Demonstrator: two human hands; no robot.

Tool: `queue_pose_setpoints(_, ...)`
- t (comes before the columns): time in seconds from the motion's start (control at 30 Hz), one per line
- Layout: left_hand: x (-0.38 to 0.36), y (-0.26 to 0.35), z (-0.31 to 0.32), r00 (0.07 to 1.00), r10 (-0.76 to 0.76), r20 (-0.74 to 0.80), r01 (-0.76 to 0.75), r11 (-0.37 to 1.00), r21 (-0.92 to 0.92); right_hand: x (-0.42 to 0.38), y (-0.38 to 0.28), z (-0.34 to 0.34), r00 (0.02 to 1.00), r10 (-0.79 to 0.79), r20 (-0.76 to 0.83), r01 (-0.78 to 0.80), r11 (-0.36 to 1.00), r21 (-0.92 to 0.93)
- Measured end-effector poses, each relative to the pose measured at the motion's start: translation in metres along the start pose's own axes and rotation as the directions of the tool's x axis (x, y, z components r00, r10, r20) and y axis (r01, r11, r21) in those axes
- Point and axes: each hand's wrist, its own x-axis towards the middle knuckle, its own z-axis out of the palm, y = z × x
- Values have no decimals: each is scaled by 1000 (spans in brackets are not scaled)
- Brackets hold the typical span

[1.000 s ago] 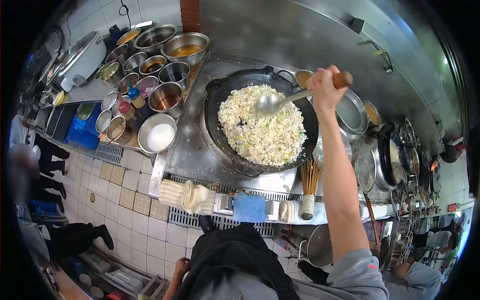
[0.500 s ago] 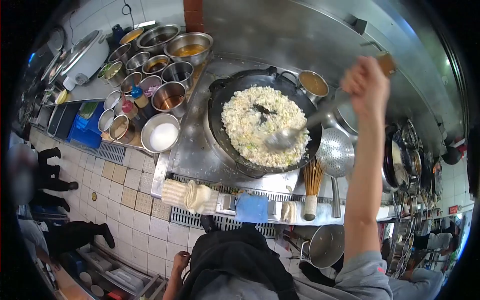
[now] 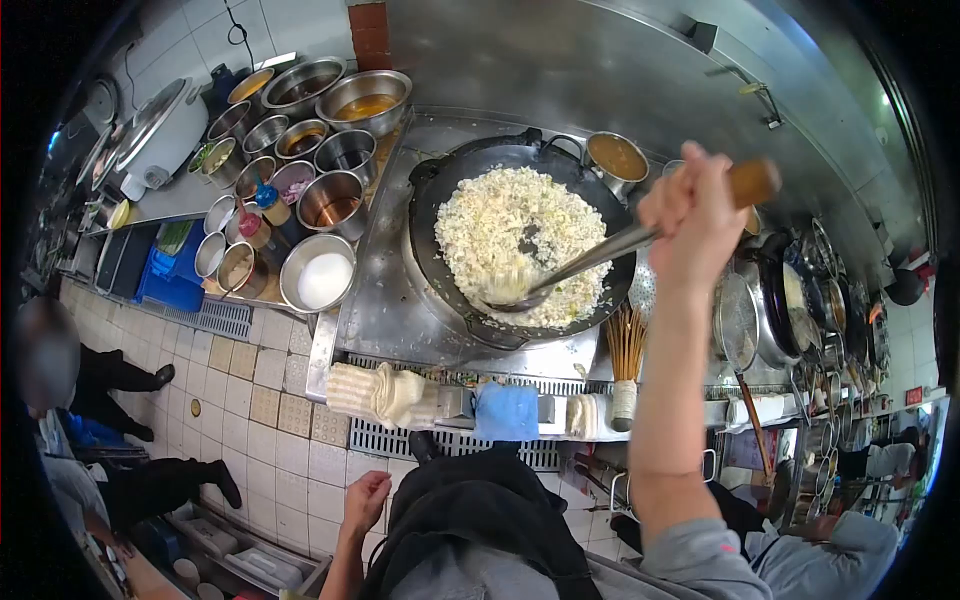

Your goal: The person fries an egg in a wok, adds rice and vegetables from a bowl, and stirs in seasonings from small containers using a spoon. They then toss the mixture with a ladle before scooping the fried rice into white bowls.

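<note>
Ladle, long, metal with brown wooden grip: bowl shifted toward the near side of the pale fried rice; stirring judged to be carried to that portion.
Right hand: fingers clamped around the ladle's handle, just below the grip's end. Rice: spread in the round black wok, lower than the right fingers and to their left, well apart, reached only by the ladle; grains blurred beside its bowl. Left hand: raised slightly, fingers curled together, nothing seen held, well apart from the wok.
</note>
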Motion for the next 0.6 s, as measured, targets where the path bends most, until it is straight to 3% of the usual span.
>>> queue_pose_setpoints(0.03,0,20,5,998,55,-26,-57,995,-82,-11,20,3,996,-60,-70,58,998,-28)
queue_pose_setpoints(0.1,12,70,20,980,201,-4,-201,977,-74,-11,74,7,971,-206,-122,209,978,14)
queue_pose_setpoints(0.17,24,135,29,913,399,82,-407,886,221,0,92,9,994,-107,-11,107,983,151)
queue_pose_setpoints(0.3,56,218,60,659,747,88,-743,629,227,22,13,-15,998,-51,-39,51,999,-17)
queue_pose_setpoints(0.37,73,246,74,534,841,93,-811,477,339,17,-12,-46,998,25,58,-27,999,33)
queue_pose_setpoints(0.4,83,259,81,533,841,91,-810,477,341,12,7,-55,992,-86,-92,83,996,-35)
queue_pose_setpoints(0.43,93,270,88,447,889,99,-822,365,437,3,27,-44,953,-98,-288,75,993,-90)
queue_pose_setpoints(0.47,101,276,96,352,928,122,-818,242,522,-3,61,-47,976,-84,-199,101,992,80)
queue_pose_setpoints(0.5,112,275,101,346,928,135,-825,233,516,-1,83,-53,990,-89,-109,114,962,249)
queue_pose_setpoints(0.53,126,271,106,444,871,208,-833,317,453,12,81,-57,988,-98,-120,126,962,244)
queue_pose_setpoints(0.57,134,270,109,528,802,280,-824,404,397,28,74,-60,996,-87,-38,91,986,141)
queue_pose_setpoints(0.6,142,269,112,504,821,269,-843,400,359,41,65,-65,997,-68,43,66,997,35)
